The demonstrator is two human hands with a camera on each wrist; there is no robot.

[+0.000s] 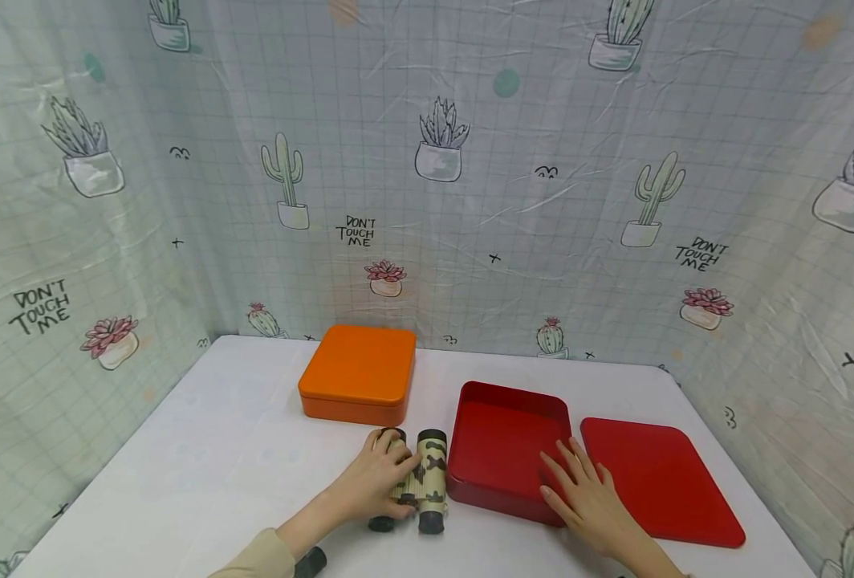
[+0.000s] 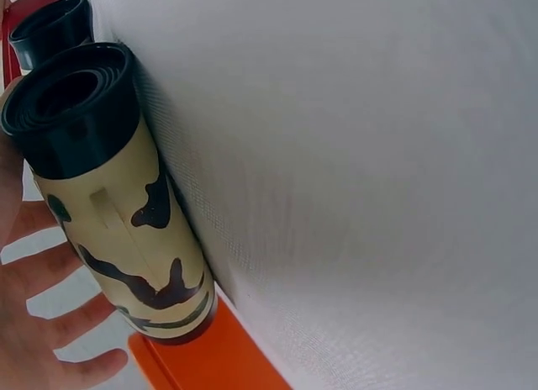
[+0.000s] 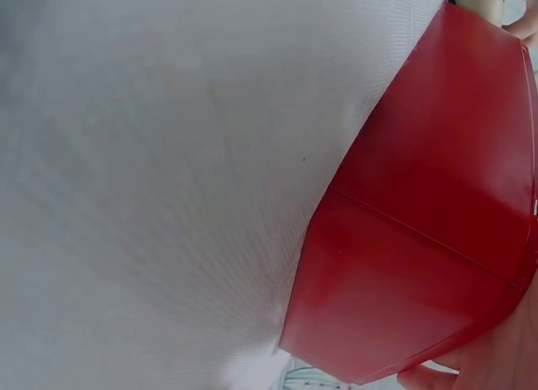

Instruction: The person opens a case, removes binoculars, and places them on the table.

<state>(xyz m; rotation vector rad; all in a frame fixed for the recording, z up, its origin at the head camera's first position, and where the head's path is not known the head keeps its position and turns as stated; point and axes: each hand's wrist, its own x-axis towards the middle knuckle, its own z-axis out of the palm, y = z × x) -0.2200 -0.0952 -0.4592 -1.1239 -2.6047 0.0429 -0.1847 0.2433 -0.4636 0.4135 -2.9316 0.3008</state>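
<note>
A pair of camouflage-patterned binoculars with black ends lies on the white table. My left hand spreads over its left barrel, index finger and thumb reaching toward the middle. From the left wrist view, the fingers are spread and partly hidden behind the barrel. An open red box stands right of the binoculars. Splayed fingers of my right hand reach over its right wall; in the right wrist view, that hand shows at the box's edge.
A flat red lid lies right of the box, beside my right hand. An orange box with its lid on stands behind my left hand. The white table ends at a cactus-print curtain, which also runs along both sides.
</note>
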